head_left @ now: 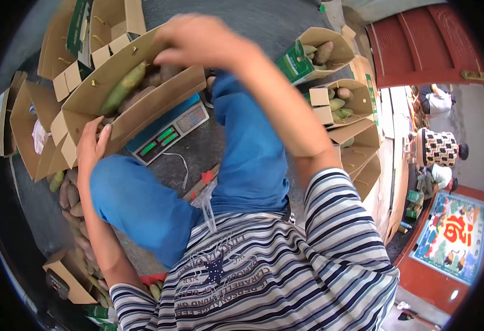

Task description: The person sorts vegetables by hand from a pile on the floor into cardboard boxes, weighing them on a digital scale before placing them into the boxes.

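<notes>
A long open cardboard box (151, 106) sits tilted across a digital scale (167, 132) with green lit displays. Inside it lie a long green vegetable (124, 88) and several brownish, tuber-like ones (141, 99). The fingers of my left hand (91, 143) are hooked over the box's near end, the thumb along its rim. At the far end my right hand (200, 41), slightly blurred, arches over the opening, thumb and fingers apart with nothing visible between them. Part of the box's far end is hidden behind it.
Open boxes stand at left (35, 129), and more boxes with vegetables at right, including a green one (302, 58). Loose long vegetables (76, 209) lie on the floor beside my left arm. A cable (184, 165) trails from the scale between my knees. People and a patterned stool-like object (440, 148) are farther right.
</notes>
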Available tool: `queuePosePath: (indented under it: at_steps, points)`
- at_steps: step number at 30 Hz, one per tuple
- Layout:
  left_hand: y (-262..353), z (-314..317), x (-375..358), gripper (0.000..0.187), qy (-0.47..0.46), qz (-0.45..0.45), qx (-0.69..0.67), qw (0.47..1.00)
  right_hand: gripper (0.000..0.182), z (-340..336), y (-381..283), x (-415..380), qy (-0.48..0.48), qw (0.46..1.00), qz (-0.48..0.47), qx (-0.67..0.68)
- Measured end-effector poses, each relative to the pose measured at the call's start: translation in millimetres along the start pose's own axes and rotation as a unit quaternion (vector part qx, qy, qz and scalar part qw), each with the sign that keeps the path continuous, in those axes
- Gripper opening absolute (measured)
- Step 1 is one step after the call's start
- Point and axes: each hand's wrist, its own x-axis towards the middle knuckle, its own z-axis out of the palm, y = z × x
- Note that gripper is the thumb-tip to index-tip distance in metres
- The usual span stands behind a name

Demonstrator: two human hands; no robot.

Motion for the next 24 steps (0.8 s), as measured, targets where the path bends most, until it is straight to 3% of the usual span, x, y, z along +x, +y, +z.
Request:
queuePosePath:
  at_steps: [1, 3, 7, 10, 11, 15, 17, 18, 20, 21, 22, 24]
  points:
    - [-4, 3, 0, 0.039, 0.019, 0.003, -0.03, 0.999, 0.043, -10, 29, -16, 0.088, 0.996, 0.008, 0.015]
    - [-11, 6, 1, 0.034, 0.059, -0.011, -0.109, 0.992, 0.046, -22, 81, -57, 0.068, 0.992, 0.108, -0.022]
    - [-17, 3, -17, 0.029, 0.299, 0.011, -0.166, 0.94, 0.047, 16, 166, -180, -0.042, 0.962, 0.267, 0.04]
    - [-41, 6, -49, 0.026, 0.427, 0.007, -0.192, 0.883, 0.043, 50, 166, -265, -0.119, 0.915, 0.372, 0.097]
    - [-50, 10, -59, 0.028, 0.433, -0.027, -0.185, 0.882, 0.042, 56, 153, -283, -0.139, 0.879, 0.432, 0.145]
    - [-131, 50, -132, 0.039, 0.39, -0.214, -0.275, 0.852, 0.043, 121, 127, -376, -0.162, 0.866, 0.46, 0.114]
    - [-166, 71, -164, 0.041, 0.348, -0.318, -0.298, 0.83, 0.038, 165, 116, -431, -0.087, 0.823, 0.51, 0.236]
    - [-189, 82, -183, 0.043, 0.323, -0.368, -0.296, 0.82, 0.034, 171, 97, -449, -0.105, 0.83, 0.51, 0.202]
    - [-217, 94, -212, 0.045, 0.274, -0.454, -0.288, 0.797, 0.038, 193, 64, -499, -0.28, 0.831, 0.46, 0.141]
    - [-232, 98, -225, 0.046, 0.252, -0.49, -0.276, 0.787, 0.04, 194, 31, -511, -0.352, 0.736, 0.546, 0.19]
    - [-250, 100, -240, 0.047, 0.233, -0.52, -0.263, 0.778, 0.034, 213, 4, -545, -0.416, 0.75, 0.48, 0.187]
    - [-272, 95, -257, 0.05, 0.196, -0.567, -0.218, 0.77, 0.034, 223, -55, -576, -0.458, 0.693, 0.494, 0.257]
